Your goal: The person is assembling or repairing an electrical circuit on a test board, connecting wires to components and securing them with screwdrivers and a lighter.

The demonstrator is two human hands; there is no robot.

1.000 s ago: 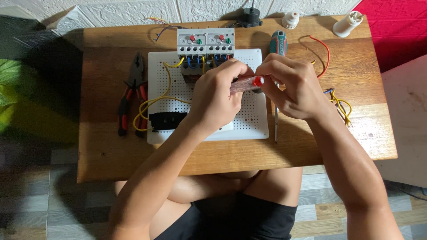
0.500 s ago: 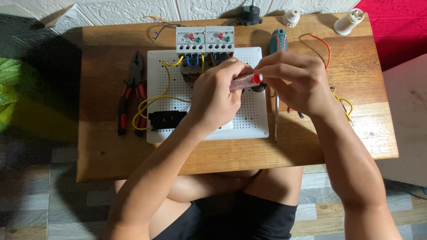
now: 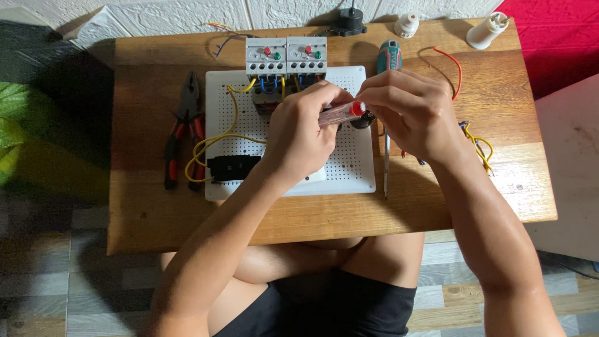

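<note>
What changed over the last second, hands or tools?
Barely anything. The right hand shifted slightly up and left at the red-capped clear tool, which the left hand still grips over the white perforated board. Pliers, green-handled screwdriver and wooden table stayed put.

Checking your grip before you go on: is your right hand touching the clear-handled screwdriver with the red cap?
Touching. The head view shows the right hand's fingertips pinching the red-capped end of the clear-handled screwdriver.
</note>
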